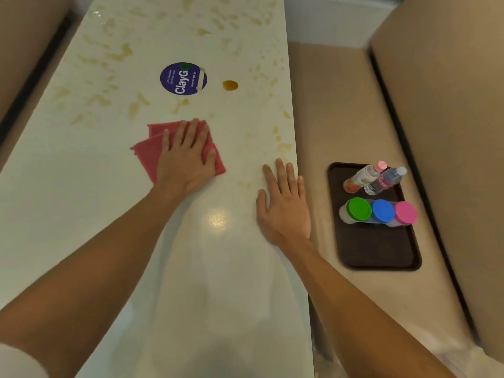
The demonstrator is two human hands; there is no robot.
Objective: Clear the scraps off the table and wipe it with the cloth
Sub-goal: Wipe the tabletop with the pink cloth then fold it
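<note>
We see a long cream table (81, 186), smeared pale brown across its far half, and beside it a tan padded bench (327, 105) bearing a dark brown plastic tray (376, 252). On the table lies a folded pink cloth (147, 156) — the left hand (185, 159) presses it flat, fingers straight, clasping nothing. The right hand (283, 208) rests open-palmed near the table's right edge. Beyond the cloth: a round purple sticker (183, 78), an amber droplet (230, 85).

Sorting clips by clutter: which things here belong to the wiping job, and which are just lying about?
Job: cloth, under the left hand; stained table; amber spill; right hand, flat on the table.
Lying about: tray on the bench, pink-capped bottle, water bottle, three lidded containers; purple sticker.
</note>
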